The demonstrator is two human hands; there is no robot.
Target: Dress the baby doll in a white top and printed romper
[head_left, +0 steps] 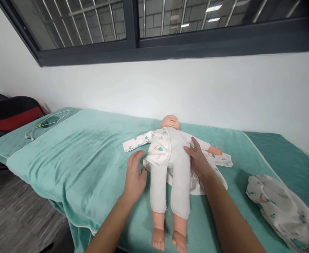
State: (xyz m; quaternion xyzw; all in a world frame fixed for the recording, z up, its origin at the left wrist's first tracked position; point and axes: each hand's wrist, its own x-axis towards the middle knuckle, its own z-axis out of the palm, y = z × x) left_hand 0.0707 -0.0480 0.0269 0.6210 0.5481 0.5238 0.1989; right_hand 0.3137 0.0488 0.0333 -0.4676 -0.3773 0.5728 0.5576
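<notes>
A baby doll (179,151) with a white cloth body lies on its back, head toward the wall. A white printed baby shirt (159,149) covers one side of its chest, with a sleeve over the arm at left. The rest of the shirt (218,172) spreads out beneath the doll at right, where the other arm is out of its sleeve. Beside the doll's hip at left, my left hand (136,175) is open, fingers apart and slightly curved. My right hand (199,158) rests against the doll's side at right, thumb and forefinger stretched out; its other fingers are partly hidden.
A teal cover (91,151) spreads over the table, which stands against a white wall below a barred window (133,31). Bundled printed cloth (281,207) lies at right. A white cord (49,121) lies far left, near black and red chairs (17,112).
</notes>
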